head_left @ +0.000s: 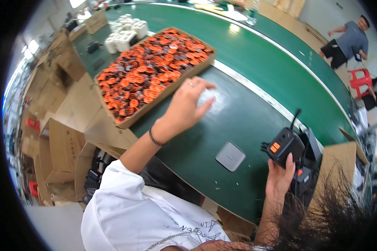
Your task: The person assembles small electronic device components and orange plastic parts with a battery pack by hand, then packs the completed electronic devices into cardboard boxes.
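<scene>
My right hand (280,178) grips a black boxy device (287,146) from below, above the right part of the green table. The device has two orange buttons, short dark prongs on one side and a black stub sticking up. My left hand (190,102) is raised over the table with its thumb and fingers apart and nothing visible in them. It is beside the near edge of a cardboard tray (157,100) full of small round orange and black parts (146,75). A grey square pad with rounded corners (230,156) lies flat on the table between my hands.
More black devices (308,157) stand just right of my right hand, near an open cardboard box (337,167). White plastic pieces (125,33) stand behind the tray. Opened cartons (67,150) are at the left. Two people are at the far right, near a red stool (360,81).
</scene>
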Demonstrator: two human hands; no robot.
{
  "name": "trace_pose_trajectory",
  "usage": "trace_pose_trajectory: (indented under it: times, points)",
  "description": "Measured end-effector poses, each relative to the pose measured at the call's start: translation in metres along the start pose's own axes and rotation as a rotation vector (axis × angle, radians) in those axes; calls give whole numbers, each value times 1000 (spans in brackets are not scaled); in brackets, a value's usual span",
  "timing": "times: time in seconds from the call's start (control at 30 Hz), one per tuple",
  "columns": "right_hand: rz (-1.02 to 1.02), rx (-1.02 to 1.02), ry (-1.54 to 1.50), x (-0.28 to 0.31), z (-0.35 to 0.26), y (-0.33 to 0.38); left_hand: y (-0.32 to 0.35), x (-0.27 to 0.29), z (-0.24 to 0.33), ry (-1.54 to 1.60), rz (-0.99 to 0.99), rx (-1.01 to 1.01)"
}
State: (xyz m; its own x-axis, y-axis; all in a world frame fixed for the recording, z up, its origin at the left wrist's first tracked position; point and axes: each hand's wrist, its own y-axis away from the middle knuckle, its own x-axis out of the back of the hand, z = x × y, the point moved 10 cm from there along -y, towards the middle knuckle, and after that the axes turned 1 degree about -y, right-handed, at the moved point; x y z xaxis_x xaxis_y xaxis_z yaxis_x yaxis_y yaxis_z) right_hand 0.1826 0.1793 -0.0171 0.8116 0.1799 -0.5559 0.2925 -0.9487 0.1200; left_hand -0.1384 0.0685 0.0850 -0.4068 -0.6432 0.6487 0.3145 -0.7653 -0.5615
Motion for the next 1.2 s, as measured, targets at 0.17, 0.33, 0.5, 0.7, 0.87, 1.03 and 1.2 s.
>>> trace_pose_trajectory:
  times: [0.17,0.33,0.5,0.7,0.87,1.03,1.2]
  points:
    - [-53,-33,19,-28,5,14,-48,58,-124,-389,-30,181]
    - [-77,-65,35,-28,16,14,-84,24,-180,-623,-279,43]
    - [-156,-81,39,-46,14,14,-87,32,-176,-665,-234,-48]
    - [-196,-111,-25,-45,13,14,-83,34,-181,-791,-222,-37]
    - [-199,-114,-45,-44,10,16,-78,35,-106,-278,-251,110]
    - [-189,-115,-57,-39,14,13,-19,-24,40,519,-372,-52]
    - [-107,-7,45,-32,10,14,9,-89,82,1032,-536,149]
